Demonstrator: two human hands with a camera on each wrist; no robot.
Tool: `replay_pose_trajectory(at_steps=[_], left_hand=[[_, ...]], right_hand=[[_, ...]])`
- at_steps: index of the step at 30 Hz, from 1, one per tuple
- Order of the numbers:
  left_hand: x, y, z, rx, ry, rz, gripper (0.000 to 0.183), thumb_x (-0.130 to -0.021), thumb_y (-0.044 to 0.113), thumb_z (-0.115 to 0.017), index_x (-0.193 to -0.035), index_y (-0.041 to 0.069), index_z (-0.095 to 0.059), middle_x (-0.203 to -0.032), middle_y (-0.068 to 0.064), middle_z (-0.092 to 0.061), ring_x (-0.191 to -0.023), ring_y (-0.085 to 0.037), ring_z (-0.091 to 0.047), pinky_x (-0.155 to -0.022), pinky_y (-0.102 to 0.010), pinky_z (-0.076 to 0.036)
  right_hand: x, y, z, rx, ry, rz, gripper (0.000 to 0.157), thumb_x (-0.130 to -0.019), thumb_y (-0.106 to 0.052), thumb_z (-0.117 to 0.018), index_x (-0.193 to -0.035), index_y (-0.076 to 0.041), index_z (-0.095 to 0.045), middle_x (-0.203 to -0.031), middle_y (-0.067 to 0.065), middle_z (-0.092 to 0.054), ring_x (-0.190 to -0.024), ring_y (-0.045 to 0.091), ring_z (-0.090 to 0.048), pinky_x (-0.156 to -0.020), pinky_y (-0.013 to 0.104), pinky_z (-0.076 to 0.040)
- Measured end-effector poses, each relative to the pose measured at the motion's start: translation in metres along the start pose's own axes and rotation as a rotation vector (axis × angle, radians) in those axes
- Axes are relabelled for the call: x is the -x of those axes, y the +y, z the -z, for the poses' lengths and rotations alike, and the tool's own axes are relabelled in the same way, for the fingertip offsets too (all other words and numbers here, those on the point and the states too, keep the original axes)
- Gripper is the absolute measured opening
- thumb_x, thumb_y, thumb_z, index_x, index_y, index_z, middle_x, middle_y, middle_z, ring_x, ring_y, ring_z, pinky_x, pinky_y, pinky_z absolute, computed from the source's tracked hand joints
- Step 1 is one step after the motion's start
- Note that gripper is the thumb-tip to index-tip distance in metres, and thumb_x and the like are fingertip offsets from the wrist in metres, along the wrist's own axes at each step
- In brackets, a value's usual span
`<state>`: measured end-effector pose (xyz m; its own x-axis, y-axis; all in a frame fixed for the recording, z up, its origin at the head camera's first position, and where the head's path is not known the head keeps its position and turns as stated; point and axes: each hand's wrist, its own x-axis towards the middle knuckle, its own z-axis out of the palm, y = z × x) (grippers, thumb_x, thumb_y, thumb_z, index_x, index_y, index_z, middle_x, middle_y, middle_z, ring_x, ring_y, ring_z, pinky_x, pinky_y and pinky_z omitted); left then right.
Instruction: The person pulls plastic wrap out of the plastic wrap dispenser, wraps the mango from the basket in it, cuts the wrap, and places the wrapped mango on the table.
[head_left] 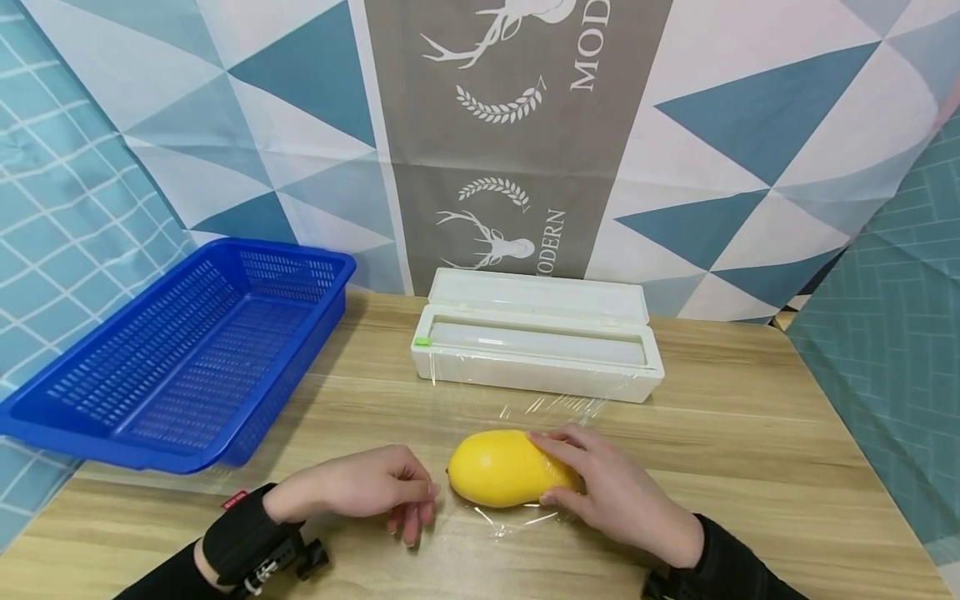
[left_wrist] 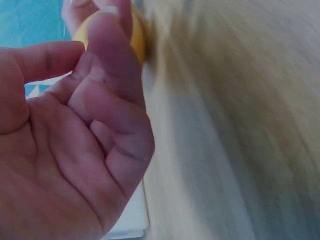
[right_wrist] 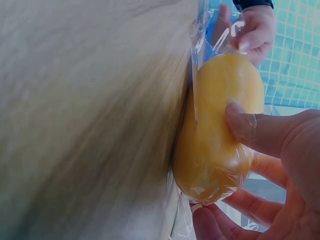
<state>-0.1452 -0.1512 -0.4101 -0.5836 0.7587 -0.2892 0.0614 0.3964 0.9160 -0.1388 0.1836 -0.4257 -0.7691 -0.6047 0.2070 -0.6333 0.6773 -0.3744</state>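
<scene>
A: Where is the smooth yellow oval fruit (head_left: pixel 491 468) found?

B: On the wooden table (head_left: pixel 765 433), with clear plastic film (head_left: pixel 536 406) drawn under and partly around it. Its long axis is laid roughly left to right.

A: By which hand is it reached more closely?

B: By the right hand (head_left: pixel 615 487): the right end is gripped between thumb and fingers, bent only as far as the fruit's breadth demands.

A: And the left hand (head_left: pixel 375 485)?

B: It is held just beyond the left end, apart from the fruit, fingers loosely curled. Whether any film is pinched there cannot be told.

A: What is set farther out?

B: Behind the fruit, the long white lidded box (head_left: pixel 540 382) is placed, roughly parallel to that axis; the blue perforated plastic basket (head_left: pixel 315 337) is kept well to the left.
</scene>
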Motion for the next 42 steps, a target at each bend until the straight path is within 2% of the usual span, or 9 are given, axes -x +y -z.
replay_pose_trajectory(at_steps=[11,17,22,25,28,32,36,39,42], left_hand=[[-0.009,0.008,0.001,0.143,0.006,-0.121,0.035,-0.105,0.018,-0.049,-0.091,-0.006,-0.069,-0.079,-0.014,-0.072,-0.065,-0.015,-0.063,-0.061,-0.025,-0.052],[-0.020,0.009,-0.002,0.165,0.090,-0.102,0.035,-0.105,0.025,-0.050,-0.095,-0.001,-0.071,-0.083,-0.015,-0.073,-0.067,-0.018,-0.065,-0.065,-0.026,-0.051],[-0.027,0.007,-0.006,0.157,0.151,-0.143,0.034,-0.106,0.025,-0.050,-0.097,-0.002,-0.070,-0.081,-0.015,-0.073,-0.068,-0.022,-0.066,-0.064,-0.032,-0.055],[-0.027,0.005,-0.007,0.045,0.190,-0.205,0.027,-0.104,0.024,-0.054,-0.100,0.004,-0.071,-0.080,-0.008,-0.073,-0.065,-0.021,-0.064,-0.059,-0.029,-0.053],[-0.026,0.004,-0.007,-0.156,0.250,-0.302,0.018,-0.101,0.023,-0.061,-0.109,0.012,-0.073,-0.076,0.004,-0.067,-0.062,-0.013,-0.057,-0.055,-0.022,-0.046],[-0.026,0.005,-0.006,-0.537,0.362,-0.451,0.027,-0.095,0.023,-0.070,-0.122,0.015,-0.072,-0.082,0.011,-0.055,-0.070,-0.004,-0.048,-0.061,-0.018,-0.041],[-0.025,0.008,-0.007,-0.879,0.476,-0.503,0.033,-0.094,0.031,-0.072,-0.125,0.019,-0.072,-0.101,0.008,-0.055,-0.086,-0.005,-0.049,-0.070,-0.018,-0.046],[-0.026,0.011,-0.010,-0.984,0.522,-0.490,0.036,-0.094,0.037,-0.070,-0.125,0.020,-0.071,-0.116,0.004,-0.058,-0.098,-0.009,-0.055,-0.078,-0.023,-0.051],[-0.028,0.014,-0.010,-1.004,0.547,-0.477,0.040,-0.094,0.040,-0.069,-0.128,0.019,-0.068,-0.126,0.002,-0.060,-0.110,-0.013,-0.058,-0.088,-0.030,-0.053]], right_hand=[[0.001,0.002,0.001,-0.016,-0.009,-0.014,0.069,-0.086,-0.041,-0.077,-0.148,-0.026,-0.050,-0.134,-0.005,-0.054,-0.118,0.017,-0.055,-0.096,0.043,-0.050],[0.000,0.002,0.001,-0.034,-0.013,-0.025,0.068,-0.087,-0.041,-0.076,-0.148,-0.026,-0.050,-0.134,-0.005,-0.054,-0.117,0.016,-0.055,-0.095,0.042,-0.050],[-0.002,0.003,0.001,-0.046,-0.020,-0.024,0.066,-0.088,-0.040,-0.075,-0.148,-0.024,-0.050,-0.134,-0.004,-0.054,-0.115,0.014,-0.055,-0.094,0.041,-0.051],[-0.002,0.004,0.000,-0.050,-0.021,-0.023,0.066,-0.088,-0.039,-0.075,-0.148,-0.024,-0.050,-0.133,-0.005,-0.053,-0.114,0.013,-0.055,-0.094,0.040,-0.051],[-0.002,0.005,0.000,-0.050,-0.017,-0.013,0.066,-0.088,-0.038,-0.075,-0.147,-0.024,-0.050,-0.133,-0.005,-0.053,-0.115,0.014,-0.054,-0.095,0.040,-0.051],[-0.002,0.006,0.000,-0.055,-0.011,-0.003,0.068,-0.087,-0.036,-0.077,-0.148,-0.021,-0.049,-0.136,-0.003,-0.053,-0.119,0.017,-0.054,-0.098,0.043,-0.049],[-0.003,0.007,0.000,-0.124,-0.007,-0.052,0.072,-0.085,-0.031,-0.080,-0.145,-0.011,-0.045,-0.135,0.002,-0.057,-0.117,0.017,-0.057,-0.097,0.043,-0.049],[-0.004,0.009,0.001,-0.177,-0.004,-0.089,0.062,-0.084,-0.028,-0.081,-0.133,-0.010,-0.048,-0.127,-0.001,-0.060,-0.104,0.011,-0.059,-0.089,0.036,-0.052],[-0.005,0.010,0.001,-0.191,0.001,-0.094,0.050,-0.084,-0.029,-0.081,-0.122,-0.015,-0.052,-0.123,-0.004,-0.060,-0.095,0.007,-0.057,-0.082,0.031,-0.053]])
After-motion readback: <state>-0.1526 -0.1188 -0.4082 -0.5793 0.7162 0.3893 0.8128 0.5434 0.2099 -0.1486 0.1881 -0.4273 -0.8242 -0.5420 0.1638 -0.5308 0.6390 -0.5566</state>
